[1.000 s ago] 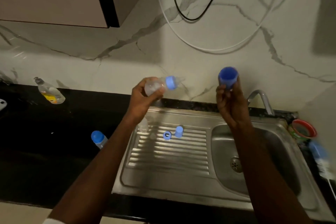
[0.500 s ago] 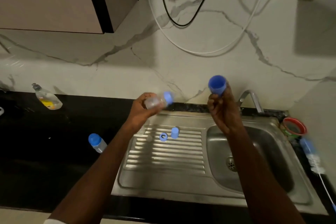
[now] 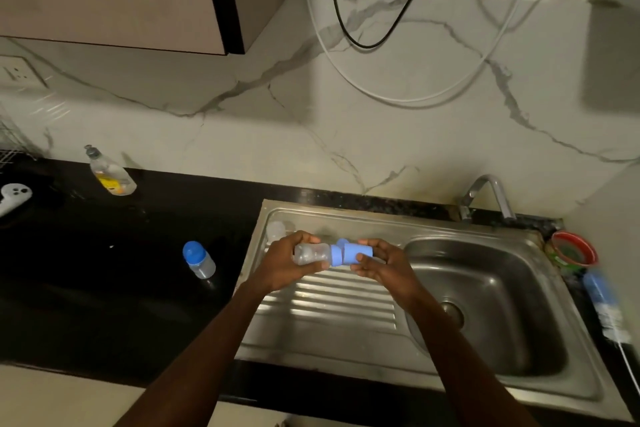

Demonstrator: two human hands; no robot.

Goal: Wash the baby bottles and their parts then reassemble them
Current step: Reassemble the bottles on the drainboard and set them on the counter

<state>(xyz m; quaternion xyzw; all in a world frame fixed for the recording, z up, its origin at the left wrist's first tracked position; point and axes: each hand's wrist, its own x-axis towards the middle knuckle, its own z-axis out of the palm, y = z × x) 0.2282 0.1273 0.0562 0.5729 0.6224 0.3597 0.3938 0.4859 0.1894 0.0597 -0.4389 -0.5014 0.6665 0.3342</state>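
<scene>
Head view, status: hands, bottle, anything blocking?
Left hand grips clear baby bottle, held sideways. Right hand holds blue cap at its blue collar end. Both above sink drainboard. Nothing between them.

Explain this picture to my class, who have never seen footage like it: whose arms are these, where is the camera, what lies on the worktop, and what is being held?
There is no machine here. The camera sits on a person's head and looks down at their own two bare arms above a steel sink. The left hand grips a clear baby bottle lying sideways; the right hand holds a blue cap against the bottle's blue collar end, apparently fitting it on. On the black counter to the left stands a second, capped bottle, with a dish soap bottle by the wall. A bottle brush lies right of the sink, near the tap.
</scene>
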